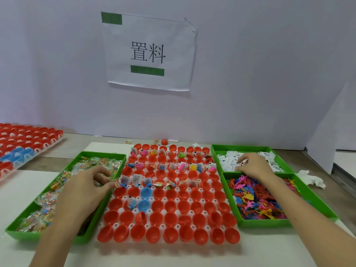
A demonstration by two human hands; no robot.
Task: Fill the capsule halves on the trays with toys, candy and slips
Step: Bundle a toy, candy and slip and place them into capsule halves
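White partition wall (250,74) across the back, paper sign (150,51) taped to it with two green strips; pale table (23,189) below; white centre tray (163,226) set square to the person, packed with red capsule halves (183,207), open side up; the back four rows hold slips, toys and candy, and one cup nearer the front holds a blue toy (132,204); long green bin (21,234) touching the tray's left side, full of clear candy packets (38,218); two green bins on the right, the front bin (265,223) heaped with coloured toys (256,201), the back bin (240,147) with white slips (229,160); second tray (57,140) far left, well apart, carrying red and a few blue halves; left hand (84,187) over the long bin's inner edge, thumb and curled fingers pinching one candy packet (99,180); right hand (254,166) over the back bin, fingers bent down onto the slips, cannot tell whether one is gripped; hands well apart, tray between them; crumpled tissue (310,179) right of the bins; two blue halves (146,192) among the red; loose red capsule (164,142) behind the tray
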